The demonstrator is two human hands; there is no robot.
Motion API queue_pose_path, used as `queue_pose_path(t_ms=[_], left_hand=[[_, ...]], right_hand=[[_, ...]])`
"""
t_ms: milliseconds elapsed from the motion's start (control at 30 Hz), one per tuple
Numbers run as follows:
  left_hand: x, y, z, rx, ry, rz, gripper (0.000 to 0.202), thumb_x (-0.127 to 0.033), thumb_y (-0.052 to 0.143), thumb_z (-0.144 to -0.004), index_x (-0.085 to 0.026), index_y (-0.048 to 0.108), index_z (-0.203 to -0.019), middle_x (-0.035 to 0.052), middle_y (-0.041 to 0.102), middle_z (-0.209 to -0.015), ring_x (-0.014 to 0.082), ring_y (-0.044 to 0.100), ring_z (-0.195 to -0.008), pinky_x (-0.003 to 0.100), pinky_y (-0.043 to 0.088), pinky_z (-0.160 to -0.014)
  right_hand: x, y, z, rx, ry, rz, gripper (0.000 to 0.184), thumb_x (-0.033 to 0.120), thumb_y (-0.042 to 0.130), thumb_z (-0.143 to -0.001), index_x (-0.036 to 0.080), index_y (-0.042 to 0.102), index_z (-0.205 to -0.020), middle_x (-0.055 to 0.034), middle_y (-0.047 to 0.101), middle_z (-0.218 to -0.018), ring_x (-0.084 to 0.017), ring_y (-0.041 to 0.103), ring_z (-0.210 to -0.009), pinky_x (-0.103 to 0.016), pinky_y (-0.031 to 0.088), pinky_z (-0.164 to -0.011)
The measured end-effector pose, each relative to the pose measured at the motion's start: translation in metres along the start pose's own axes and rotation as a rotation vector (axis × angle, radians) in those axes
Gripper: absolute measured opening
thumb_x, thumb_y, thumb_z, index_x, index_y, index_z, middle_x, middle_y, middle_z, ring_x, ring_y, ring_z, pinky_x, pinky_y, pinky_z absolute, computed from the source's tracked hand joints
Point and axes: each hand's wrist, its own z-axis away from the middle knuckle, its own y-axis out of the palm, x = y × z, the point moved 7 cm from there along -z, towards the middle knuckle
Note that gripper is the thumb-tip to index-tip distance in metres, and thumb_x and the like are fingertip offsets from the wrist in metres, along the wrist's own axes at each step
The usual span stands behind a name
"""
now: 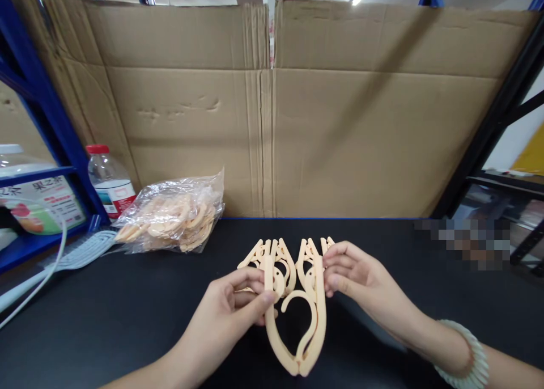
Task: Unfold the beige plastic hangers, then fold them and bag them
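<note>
A cream folding clothes hanger (321,321) is between my hands, its two arms folded up into a V and its curved hook lying inside. My left hand (242,301) pinches the left arm between thumb and fingers. At the upper end of the right arm, my right hand (359,273) has its fingertips closed on the edge; their exact contact is partly hidden. Just behind lie several more folded hangers (291,264) of the same kind on the black tabletop (140,315), partly covered by the held hanger and my fingers.
A clear plastic bag (178,207) of similar hangers stands at the back left. Near it are a red-capped bottle (106,179), a pale blue hairbrush (85,250) and a white cable (62,253). Cardboard panels (382,122) wall off the back; a blue rack post (46,100) rises at left.
</note>
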Motion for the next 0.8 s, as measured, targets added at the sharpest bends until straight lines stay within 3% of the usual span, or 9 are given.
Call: queue_pose_path(t_ms=[100, 200, 333, 467, 633, 800], left_hand=[[0.005, 0.006, 0.003, 0.034, -0.022, 0.026, 0.034, -0.044, 0.078, -0.069, -0.016, 0.062, -0.082, 0.0026, 0.067, -0.076, 0.0179, 0.067, -0.07, 0.027, 0.057, -0.061], [0.003, 0.007, 0.003, 0.052, 0.003, 0.016, 0.032, -0.043, 0.076, -0.071, -0.017, 0.061, -0.083, 0.003, 0.068, -0.076, 0.0191, 0.066, -0.074, 0.028, 0.057, -0.063], [-0.006, 0.008, 0.005, 0.056, 0.085, -0.034, 0.026, -0.039, 0.074, -0.074, -0.018, 0.062, -0.084, 0.0035, 0.067, -0.08, 0.0209, 0.066, -0.079, 0.029, 0.056, -0.064], [-0.016, 0.01, 0.009, 0.075, 0.181, -0.092, 0.017, -0.034, 0.069, -0.08, -0.02, 0.064, -0.086, 0.0044, 0.07, -0.089, 0.0222, 0.067, -0.085, 0.032, 0.055, -0.076], [-0.019, 0.009, 0.011, 0.083, 0.218, -0.126, 0.014, -0.033, 0.068, -0.082, -0.022, 0.069, -0.09, 0.0037, 0.071, -0.093, 0.0228, 0.066, -0.09, 0.03, 0.055, -0.078], [-0.014, 0.015, 0.013, 0.137, 0.193, -0.137, 0.013, -0.033, 0.067, -0.082, -0.021, 0.068, -0.088, 0.0036, 0.07, -0.09, 0.0223, 0.065, -0.088, 0.029, 0.054, -0.076]], right_hand=[[0.004, 0.023, 0.009, 0.184, 0.011, 0.144, 0.016, 0.035, 0.065, -0.087, 0.02, 0.064, -0.092, -0.0043, 0.063, -0.093, -0.016, 0.062, -0.086, -0.031, 0.052, -0.08], [0.007, 0.035, 0.018, 0.307, 0.016, 0.259, 0.021, 0.033, 0.056, -0.092, 0.025, 0.068, -0.109, -0.0053, 0.061, -0.101, -0.017, 0.061, -0.093, -0.033, 0.051, -0.085], [0.012, 0.036, 0.021, 0.307, -0.022, 0.351, 0.029, 0.029, 0.052, -0.095, 0.032, 0.063, -0.121, -0.0044, 0.06, -0.104, -0.018, 0.06, -0.098, -0.036, 0.051, -0.09], [0.01, 0.037, 0.025, 0.306, -0.014, 0.38, 0.034, 0.026, 0.051, -0.094, 0.034, 0.059, -0.126, -0.0062, 0.057, -0.117, -0.019, 0.058, -0.105, -0.037, 0.053, -0.089], [0.01, 0.037, 0.027, 0.269, -0.045, 0.397, 0.034, 0.025, 0.051, -0.094, 0.035, 0.057, -0.126, -0.0065, 0.054, -0.125, -0.02, 0.058, -0.109, -0.038, 0.054, -0.091], [0.023, 0.041, 0.031, 0.324, -0.125, 0.415, 0.037, 0.021, 0.058, -0.09, 0.034, 0.058, -0.125, -0.0056, 0.055, -0.127, -0.021, 0.056, -0.115, -0.039, 0.049, -0.098]])
